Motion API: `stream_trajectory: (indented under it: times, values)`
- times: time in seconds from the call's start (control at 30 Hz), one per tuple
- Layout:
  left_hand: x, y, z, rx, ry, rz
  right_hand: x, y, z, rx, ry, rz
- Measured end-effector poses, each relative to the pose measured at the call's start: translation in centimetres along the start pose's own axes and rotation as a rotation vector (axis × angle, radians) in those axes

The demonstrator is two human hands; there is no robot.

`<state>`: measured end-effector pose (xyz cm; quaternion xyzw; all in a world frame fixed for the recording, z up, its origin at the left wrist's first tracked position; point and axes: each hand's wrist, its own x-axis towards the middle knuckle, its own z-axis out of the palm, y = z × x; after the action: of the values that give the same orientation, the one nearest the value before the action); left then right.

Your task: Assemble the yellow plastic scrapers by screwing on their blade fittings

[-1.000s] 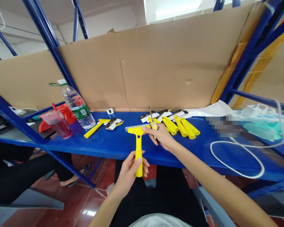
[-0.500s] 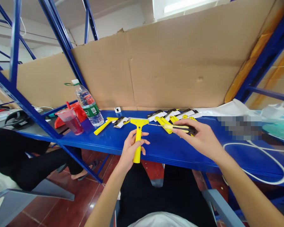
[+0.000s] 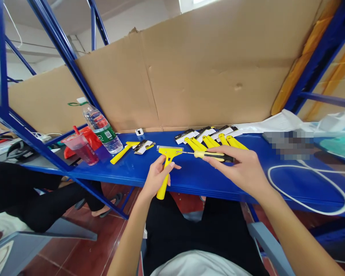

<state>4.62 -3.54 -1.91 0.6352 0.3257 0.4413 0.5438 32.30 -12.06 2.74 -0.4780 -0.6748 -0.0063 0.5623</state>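
My left hand (image 3: pixel 156 174) is closed around the handle of a yellow scraper (image 3: pixel 170 152), its wide head up and a pale blade strip along the top edge. In my right hand (image 3: pixel 245 165) is a screwdriver (image 3: pixel 211 155) with a yellow and black handle, held level. The screwdriver's thin shaft points left, and its tip meets the right side of the scraper's head. Behind the screwdriver, several more yellow scrapers (image 3: pixel 212 142) with black and white cards lie in a row. Another yellow scraper (image 3: pixel 121 154) lies to the left beside a loose card (image 3: pixel 143 147).
A water bottle (image 3: pixel 105 132) and a cup of red drink (image 3: pixel 84 147) stand on the blue table (image 3: pixel 132 168) at left. Cardboard (image 3: pixel 201 76) walls the back. A white cable (image 3: pixel 307 205) loops at right. A seated person's legs (image 3: pixel 46 191) show at left.
The scraper in my left hand has tilted, its handle end swinging left. The screwdriver tip has moved left onto the scraper's head. My view has shifted slightly.
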Motion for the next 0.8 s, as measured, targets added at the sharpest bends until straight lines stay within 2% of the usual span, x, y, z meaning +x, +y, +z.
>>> stream_trajectory:
  times: [0.2, 0.5, 0.8]
  values:
    - [0.3, -0.3, -0.1, -0.011, 0.002, 0.045, -0.1, 0.7, 0.4, -0.065, 0.030, -0.118]
    - [0.3, -0.2, 0.0, 0.020, 0.003, 0.061, -0.1, 0.7, 0.9, -0.055, 0.001, -0.145]
    - [0.5, -0.7, -0.5, 0.046, -0.017, 0.011, -0.3, 0.6, 2.0, 0.001, -0.051, -0.174]
